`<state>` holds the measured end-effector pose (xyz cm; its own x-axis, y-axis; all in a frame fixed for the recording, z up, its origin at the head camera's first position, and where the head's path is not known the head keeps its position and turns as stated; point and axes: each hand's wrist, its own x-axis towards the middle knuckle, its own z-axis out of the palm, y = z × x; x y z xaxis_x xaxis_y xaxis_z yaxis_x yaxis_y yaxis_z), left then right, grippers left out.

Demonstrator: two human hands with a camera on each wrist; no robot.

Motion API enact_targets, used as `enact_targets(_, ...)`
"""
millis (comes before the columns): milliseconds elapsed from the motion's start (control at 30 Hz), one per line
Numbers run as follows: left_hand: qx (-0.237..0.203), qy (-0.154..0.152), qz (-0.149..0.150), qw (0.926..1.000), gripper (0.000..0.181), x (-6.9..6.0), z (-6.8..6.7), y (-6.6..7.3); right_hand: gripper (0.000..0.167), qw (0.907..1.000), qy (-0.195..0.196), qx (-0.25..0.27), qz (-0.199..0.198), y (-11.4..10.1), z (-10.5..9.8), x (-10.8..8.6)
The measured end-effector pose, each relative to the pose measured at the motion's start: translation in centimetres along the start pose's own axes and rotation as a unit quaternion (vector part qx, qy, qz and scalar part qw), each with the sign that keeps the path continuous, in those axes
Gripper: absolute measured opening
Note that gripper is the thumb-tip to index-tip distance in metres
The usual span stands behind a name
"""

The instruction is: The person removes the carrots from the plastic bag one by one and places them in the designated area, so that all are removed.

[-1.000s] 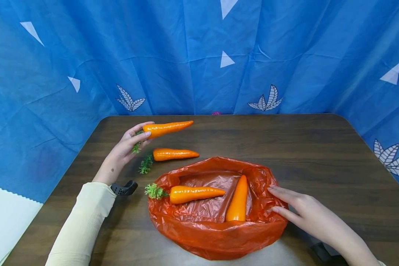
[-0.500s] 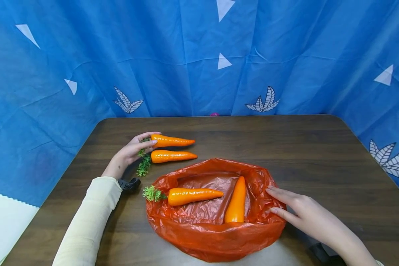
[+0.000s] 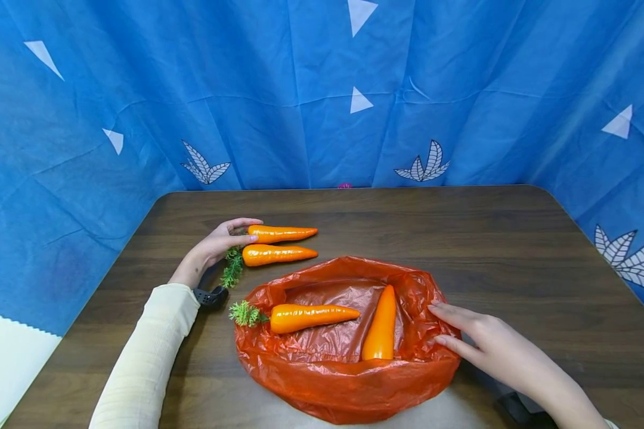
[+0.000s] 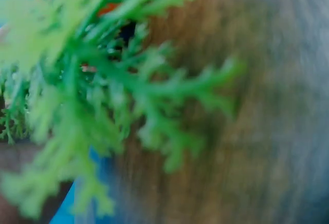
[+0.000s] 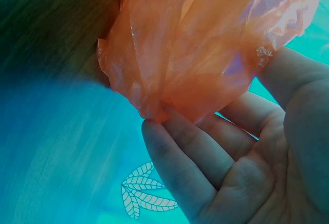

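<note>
My left hand (image 3: 218, 243) holds the leafy end of a toy-looking orange carrot (image 3: 290, 233) low at the table's back left, thumb on the near side. Just in front lies a second carrot (image 3: 279, 255) with dark green leaves. Blurred green leaves (image 4: 87, 85) fill much of the left wrist view, hiding the fingers. An open red plastic bag (image 3: 349, 390) contains a carrot (image 3: 306, 317) with leaves over the rim and another carrot (image 3: 381, 328) tilted against the near wall. My right hand (image 3: 501, 348) grips the bag's right side, with fingers along the plastic (image 5: 175, 70).
A dark wooden table (image 3: 461, 232) lies under everything. Behind and beside it hangs a blue patterned cloth (image 3: 279, 71). A white surface (image 3: 11, 363) shows at the far left. Each wrist wears a black strap (image 3: 211, 297).
My left hand has lowered the carrot toward the table, down and slightly right, to behind the lying carrot. The right hand stays at the bag's side.
</note>
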<state>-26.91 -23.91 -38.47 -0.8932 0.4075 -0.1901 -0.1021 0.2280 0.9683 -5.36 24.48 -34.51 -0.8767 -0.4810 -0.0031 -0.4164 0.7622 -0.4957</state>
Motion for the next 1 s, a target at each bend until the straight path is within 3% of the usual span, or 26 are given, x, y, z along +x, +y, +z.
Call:
enact_targets(200,0.033,-0.006,0.015,0.9993,0.051,0.18,-0.16,-0.08,0.056,1.0000,-0.001,0.002,-0.003,0.07,0.02,0.01)
enact_targets(733,0.045,-0.018,0.036,0.9982,0.047,-0.21,-0.74,-0.11,0.059,0.9999,-0.009,0.007,0.005,-0.08,-0.10,0.00)
enact_targets(1000,0.060,0.009,0.063,0.9962,0.046,-0.76,-0.89,0.20,0.060,1.0000,-0.008,0.001,0.006,-0.15,-0.13,-0.11)
